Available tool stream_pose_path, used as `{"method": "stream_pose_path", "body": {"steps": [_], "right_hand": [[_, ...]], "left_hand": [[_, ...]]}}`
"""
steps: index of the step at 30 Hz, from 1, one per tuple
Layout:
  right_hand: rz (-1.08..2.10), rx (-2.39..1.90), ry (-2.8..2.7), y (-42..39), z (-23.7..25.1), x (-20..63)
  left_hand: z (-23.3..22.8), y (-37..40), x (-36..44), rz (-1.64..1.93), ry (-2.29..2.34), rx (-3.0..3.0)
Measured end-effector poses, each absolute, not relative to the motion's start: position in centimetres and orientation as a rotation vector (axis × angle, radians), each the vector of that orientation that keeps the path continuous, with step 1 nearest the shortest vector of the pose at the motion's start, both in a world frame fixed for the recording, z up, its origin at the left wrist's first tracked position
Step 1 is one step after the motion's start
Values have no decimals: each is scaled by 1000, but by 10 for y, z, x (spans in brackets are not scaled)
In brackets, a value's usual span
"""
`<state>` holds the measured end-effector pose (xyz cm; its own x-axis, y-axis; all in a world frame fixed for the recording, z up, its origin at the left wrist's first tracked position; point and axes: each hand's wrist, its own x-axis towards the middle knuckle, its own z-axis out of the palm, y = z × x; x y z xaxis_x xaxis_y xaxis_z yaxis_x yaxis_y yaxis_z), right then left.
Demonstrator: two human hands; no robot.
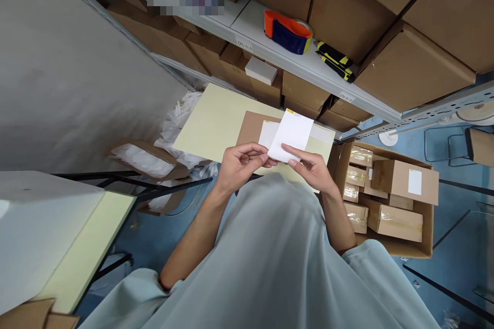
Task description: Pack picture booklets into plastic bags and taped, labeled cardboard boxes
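Observation:
A white label (292,133) with a small yellow mark at its top edge is held up over the table in front of my body. My left hand (244,165) pinches its lower left corner between thumb and fingers. Along the lower right side, my right hand (312,167) grips it, the thumb underneath and a finger lying across the face. Behind it, a flat piece of brown cardboard (248,128) lies on the pale yellow tabletop (210,121). A second white label (267,132) rests on that cardboard, partly hidden by the held one.
Above the table runs a shelf (254,31) with cartons, an orange and blue tape dispenser (287,33) and yellow-black box cutters (335,61). A small white box (261,70) sits below it. On the right stands a large carton (428,226) holding several taped boxes.

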<state>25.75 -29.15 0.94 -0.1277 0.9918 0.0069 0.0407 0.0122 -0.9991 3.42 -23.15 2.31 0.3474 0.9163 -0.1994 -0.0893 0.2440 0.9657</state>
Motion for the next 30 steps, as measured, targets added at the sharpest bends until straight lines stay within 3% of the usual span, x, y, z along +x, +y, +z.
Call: {"method": "stream_pose_path", "body": {"steps": [10, 15, 21, 30], "right_hand": [[1526, -1344, -1148, -270, 0, 233], [1206, -1565, -1132, -254, 12, 199], [1177, -1587, -1192, -220, 9, 148], [1080, -1730, -777, -169, -32, 75]], "left_hand": [[14, -211, 18, 891, 1003, 1118], [6, -195, 0, 874, 1066, 1298], [-2, -169, -35, 814, 1040, 1446], [-81, -87, -155, 589, 1293, 1418]]}}
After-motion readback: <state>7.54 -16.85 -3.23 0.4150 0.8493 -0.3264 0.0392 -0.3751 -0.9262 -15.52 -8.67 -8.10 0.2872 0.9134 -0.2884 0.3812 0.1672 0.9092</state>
